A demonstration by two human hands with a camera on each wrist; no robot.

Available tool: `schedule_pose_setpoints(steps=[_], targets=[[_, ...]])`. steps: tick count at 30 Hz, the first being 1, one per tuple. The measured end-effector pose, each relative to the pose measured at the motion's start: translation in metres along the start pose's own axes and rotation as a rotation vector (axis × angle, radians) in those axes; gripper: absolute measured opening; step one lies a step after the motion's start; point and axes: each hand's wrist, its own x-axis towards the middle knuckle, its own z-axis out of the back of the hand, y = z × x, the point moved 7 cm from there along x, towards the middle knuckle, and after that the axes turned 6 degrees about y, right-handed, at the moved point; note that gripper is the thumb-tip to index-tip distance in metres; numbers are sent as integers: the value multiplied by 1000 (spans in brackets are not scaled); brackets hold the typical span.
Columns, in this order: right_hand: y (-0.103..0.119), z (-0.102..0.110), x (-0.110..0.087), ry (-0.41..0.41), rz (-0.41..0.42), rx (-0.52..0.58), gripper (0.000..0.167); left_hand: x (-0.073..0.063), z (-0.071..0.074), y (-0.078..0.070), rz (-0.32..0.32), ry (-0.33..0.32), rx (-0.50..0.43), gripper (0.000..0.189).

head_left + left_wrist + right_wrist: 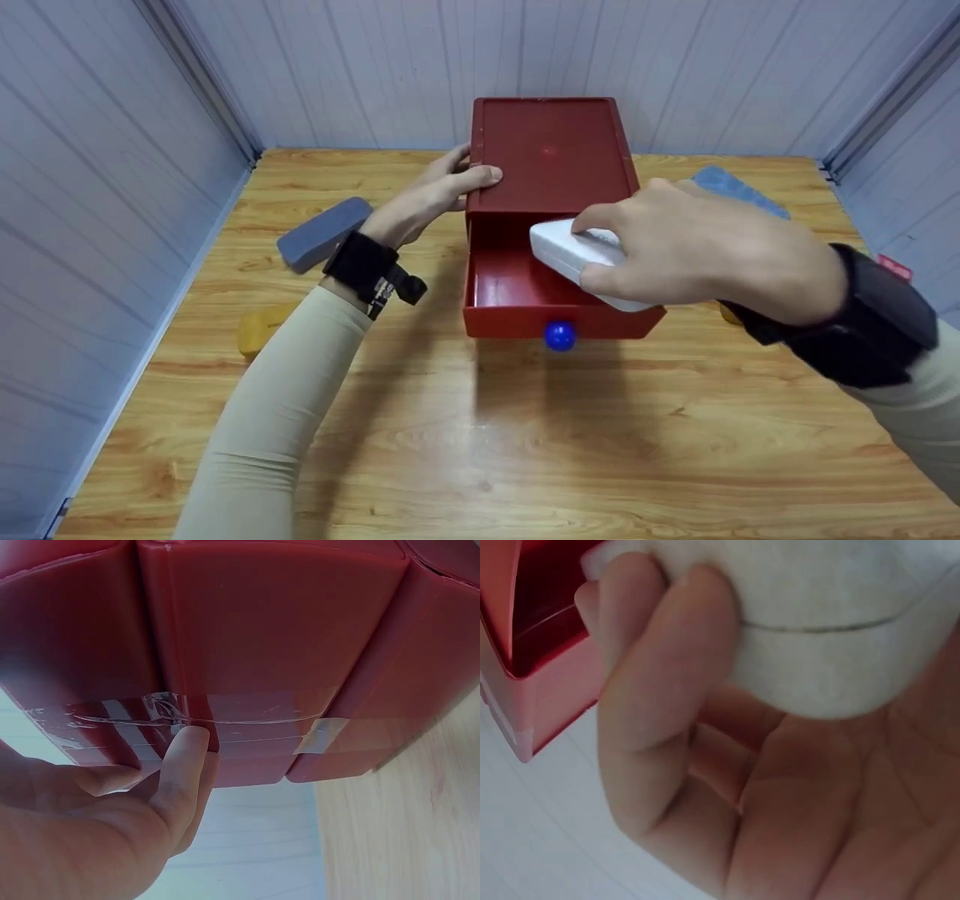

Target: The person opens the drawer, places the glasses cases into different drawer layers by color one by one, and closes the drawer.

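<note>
Right hand (694, 244): fingers and thumb grip white block (568, 253), held tilted over the open drawer (510, 322); contact with drawer walls unclear. Left hand (431, 191): thumb on top of red drawer unit (555, 157), fingers fairly straight against the side, at clear tape (259, 724), not wrapped. Unit sits toward table's (480, 472) far edge; blue ball knob (560, 337) faces near edge. Risk: tilted block's low end may snag drawer's near right corner, hidden by it; weak left-hand bracing might let unit skid. Around: grey-blue block (322, 234) toward far left corner; yellow block (262, 328) near left edge, partly behind left sleeve (281, 405); blue cloth-like piece (739, 189) toward far right corner, partly covered by right hand.
</note>
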Motion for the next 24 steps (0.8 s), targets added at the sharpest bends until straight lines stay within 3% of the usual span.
schedule_pose_setpoints(steps=[8,24], targets=[[4,0,7,-42,-69,-50,47,-1,-4,-1,-3,-2,3,82],[9,-2,12,-162,-97,-161,37,-2,-4,-2,-16,7,5,86]])
